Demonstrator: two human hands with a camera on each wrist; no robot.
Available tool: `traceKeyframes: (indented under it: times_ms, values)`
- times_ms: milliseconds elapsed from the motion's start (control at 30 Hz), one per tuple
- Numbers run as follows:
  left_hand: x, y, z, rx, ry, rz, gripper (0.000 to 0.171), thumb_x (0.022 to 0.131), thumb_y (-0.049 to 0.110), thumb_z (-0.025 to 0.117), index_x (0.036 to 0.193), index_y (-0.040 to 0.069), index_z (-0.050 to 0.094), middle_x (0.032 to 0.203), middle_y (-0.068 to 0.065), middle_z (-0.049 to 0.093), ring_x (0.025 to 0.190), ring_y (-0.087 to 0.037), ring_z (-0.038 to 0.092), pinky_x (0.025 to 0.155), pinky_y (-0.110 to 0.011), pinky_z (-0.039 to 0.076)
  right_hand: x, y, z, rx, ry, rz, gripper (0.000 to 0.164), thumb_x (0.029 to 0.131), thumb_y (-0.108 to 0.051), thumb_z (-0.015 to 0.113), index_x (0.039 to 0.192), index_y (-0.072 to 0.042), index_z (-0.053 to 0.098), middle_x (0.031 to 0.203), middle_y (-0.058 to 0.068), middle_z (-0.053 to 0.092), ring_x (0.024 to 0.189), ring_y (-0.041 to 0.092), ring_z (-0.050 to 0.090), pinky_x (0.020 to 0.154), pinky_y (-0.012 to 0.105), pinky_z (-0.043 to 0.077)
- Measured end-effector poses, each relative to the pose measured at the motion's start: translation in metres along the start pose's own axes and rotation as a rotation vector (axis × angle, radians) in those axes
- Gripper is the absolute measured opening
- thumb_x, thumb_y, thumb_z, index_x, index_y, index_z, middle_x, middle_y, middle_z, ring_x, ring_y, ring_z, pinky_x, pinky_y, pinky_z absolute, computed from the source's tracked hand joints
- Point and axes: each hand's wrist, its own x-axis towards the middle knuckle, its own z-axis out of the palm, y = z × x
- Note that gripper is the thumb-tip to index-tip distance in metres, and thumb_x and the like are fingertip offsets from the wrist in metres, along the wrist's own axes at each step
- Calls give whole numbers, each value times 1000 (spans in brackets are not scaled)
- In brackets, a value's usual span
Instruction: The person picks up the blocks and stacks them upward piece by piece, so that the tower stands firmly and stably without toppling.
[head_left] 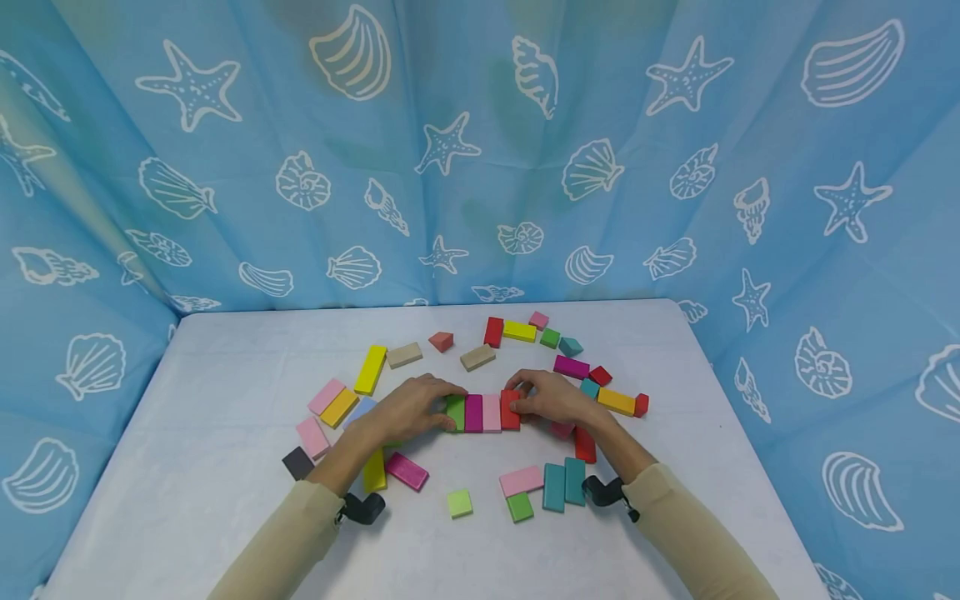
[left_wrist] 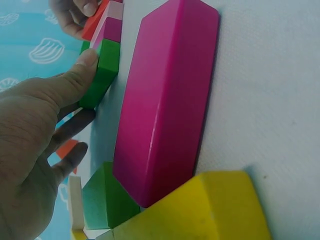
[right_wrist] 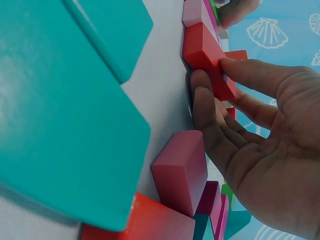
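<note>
At the centre of the head view, four rectangular blocks lie side by side in a row on the white-covered bench [head_left: 225,400]: from left to right, a green block [head_left: 456,414], a magenta block [head_left: 474,414], a pink block [head_left: 491,414] and a red block [head_left: 509,422].

At the row's left end, the left hand [head_left: 412,408] pinches the green block, its grip only as wide as that piece; the left wrist view shows the lower fingers spread loosely. At the right end, the right hand [head_left: 551,395] holds the red block between thumb and fingers, its grip similarly narrow.

A long yellow block [head_left: 371,370] lies upper left of the row, beside a beige block [head_left: 405,355]. Lower left is a deep pink block [head_left: 407,472]; at lower centre, a lime block [head_left: 460,503] lies well apart. To its right, two teal blocks [head_left: 554,487] stand near a light pink block [head_left: 522,481]. A blue shell-print curtain [head_left: 465,200] fills the upper frame.
</note>
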Motion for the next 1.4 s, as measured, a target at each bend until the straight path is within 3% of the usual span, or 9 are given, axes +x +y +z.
traceKeyframes:
  times_ms: [433, 667, 1400]
  values:
    - [-1, 1, 0, -43, -11, 9, 56, 89, 33, 77, 141, 24, 59, 136, 6, 62, 129, -17, 50, 109, -40, 43, -2, -3, 4, -39, 30, 9, 39, 88, -26, 78, 125, -21, 66, 107, 0, 62, 97, 18, 58, 79, 31, 55]
    - [0, 1, 1, -70, -6, 39, 55, 90, 30, 77, 141, 22, 59, 137, 4, 62, 129, -19, 51, 109, -41, 44, -3, -4, 6, -59, 58, 20, 36, 88, -27, 78, 123, -22, 70, 114, -1, 61, 106, 18, 55, 88, 36, 54]
    - [-6, -1, 3, -20, 23, -2, 57, 88, 41, 77, 140, 26, 60, 144, 1, 57, 137, -23, 47, 111, -47, 41, -3, -3, 7, -60, 55, 6, 31, 91, -23, 75, 122, -19, 71, 118, 1, 60, 106, 18, 54, 87, 35, 54]
